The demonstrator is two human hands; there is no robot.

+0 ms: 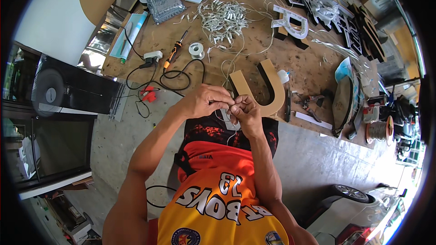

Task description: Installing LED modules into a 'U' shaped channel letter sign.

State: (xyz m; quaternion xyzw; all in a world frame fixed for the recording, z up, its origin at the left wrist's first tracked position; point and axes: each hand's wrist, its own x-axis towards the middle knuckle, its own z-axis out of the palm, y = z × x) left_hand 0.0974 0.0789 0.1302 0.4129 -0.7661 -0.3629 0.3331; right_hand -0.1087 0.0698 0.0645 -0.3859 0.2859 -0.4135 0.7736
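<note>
Just off the front edge of the workbench point(150, 75), my left hand point(203, 101) and my right hand point(247, 114) meet with fingertips pinched together. A thin white wire point(235, 132) passes between them and loops down over my lap. Its exact ends are hidden by my fingers. Beyond my right hand, a U-shaped brown letter point(277, 99) with dark inner sides lies on the bench. Farther back is a tangled heap of small white light modules on wires point(225, 20), with strands trailing toward my hands.
An orange-handled soldering iron point(174, 53) and a solder spool point(196, 50) lie to the left, near a white power strip point(153, 56) and black cords. At right are pliers point(313, 102), a pouch point(344, 102) and a wire reel point(379, 131). A fan point(49, 91) stands far left.
</note>
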